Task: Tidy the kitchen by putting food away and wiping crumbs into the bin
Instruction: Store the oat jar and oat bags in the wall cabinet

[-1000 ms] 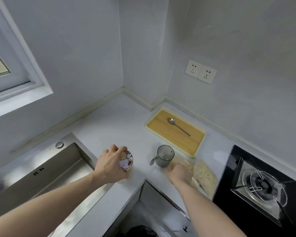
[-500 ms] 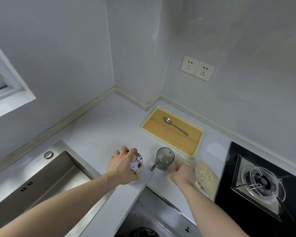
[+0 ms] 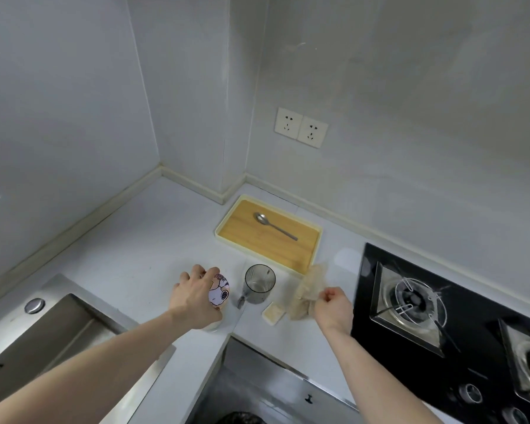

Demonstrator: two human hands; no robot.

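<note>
Head view: clear bag of pale food (image 3: 308, 290) hangs just above the counter (image 3: 135, 255) in front of the hob (image 3: 441, 301), pinched by the right hand (image 3: 334, 307); left hand (image 3: 193, 296) grips a cartoon-print jar (image 3: 219, 293). Judged step: putting food away; next, carry both off. Grey cup (image 3: 259, 284) and counter's inner corner edge crowd the path; open room lies left.

No readable text or numbers appear on anything here.

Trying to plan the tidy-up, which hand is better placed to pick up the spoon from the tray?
Probably neither is free: the right hand pinches the bag, the left hand grips the jar. The right is nearer the spoon.
</note>
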